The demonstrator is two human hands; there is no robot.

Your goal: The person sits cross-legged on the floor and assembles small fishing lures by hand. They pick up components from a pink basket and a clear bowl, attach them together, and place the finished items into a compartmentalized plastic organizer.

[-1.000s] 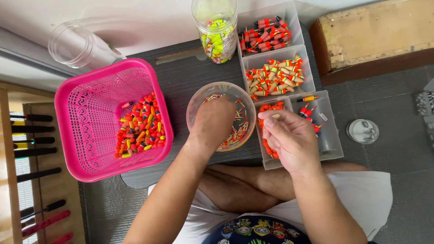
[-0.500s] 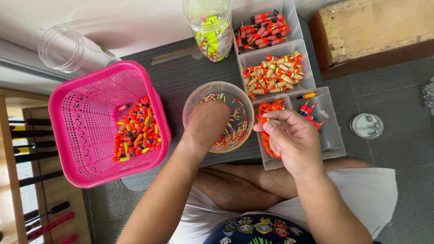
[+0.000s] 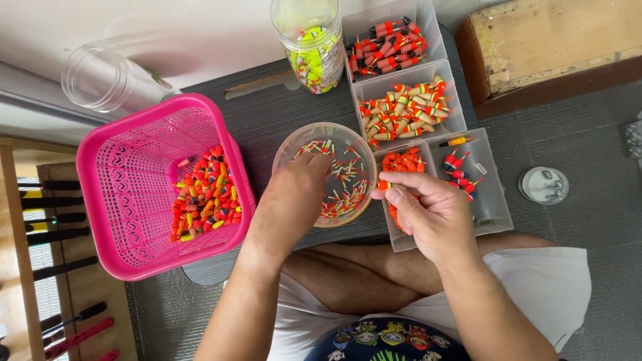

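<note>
My left hand (image 3: 294, 197) reaches into a clear round bowl (image 3: 348, 137) of small thin red, yellow and green floats, fingers curled among them. My right hand (image 3: 428, 214) hovers over a clear tray compartment (image 3: 401, 242) of orange floats and pinches one small orange float (image 3: 384, 185) between thumb and forefinger, just right of the bowl. A pink plastic basket (image 3: 134, 174) on the left holds a heap of mixed orange, red and yellow floats (image 3: 204, 194).
Clear sorting trays at the back right hold red-black floats (image 3: 391, 40) and cream-orange floats (image 3: 404, 110). A clear jar (image 3: 311, 43) of yellow-green floats stands behind the bowl, an empty jar (image 3: 107, 77) lies at left. A round lid (image 3: 543, 185) lies on the grey mat.
My right hand has drawn left toward the bowl's rim with a float pinched. My left hand stays in the bowl with its fingers shifting slightly.
</note>
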